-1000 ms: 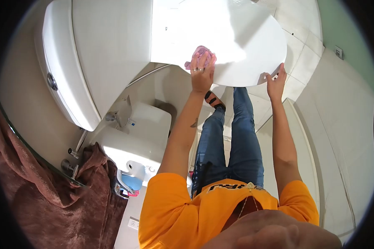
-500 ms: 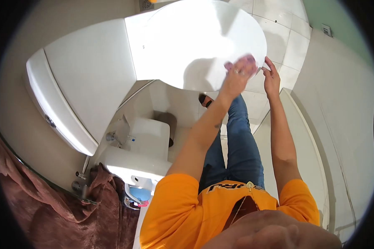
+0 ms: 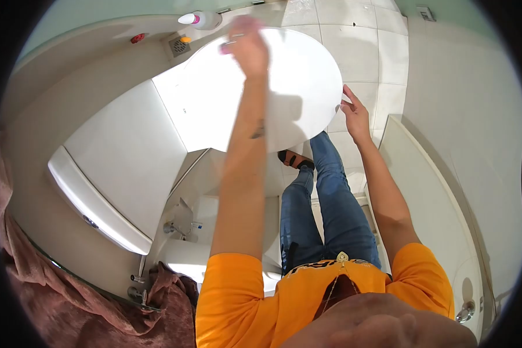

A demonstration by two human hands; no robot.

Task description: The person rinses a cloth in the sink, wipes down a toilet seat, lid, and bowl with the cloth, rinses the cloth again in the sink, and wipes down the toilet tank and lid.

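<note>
A white toilet lid spreads across the upper middle, brightly lit. My left hand is over its far left edge, blurred by motion, fingers closed around a soft pink cloth; its exact form is smeared. Rings show on the fingers. At the lid's right rim, my right hand has its thumb and fingers on the edge, gripping it. Left of the lid stands the white toilet tank.
A white bottle with a pink label stands at the far wall. Near it are a floor drain, an orange object and a red object. A brown towel hangs lower left; a glass panel is right.
My left hand has swept with the pink cloth from the lid's near right part to its far left edge. My right hand stays at the rim. The view has shifted, showing the bottle.
</note>
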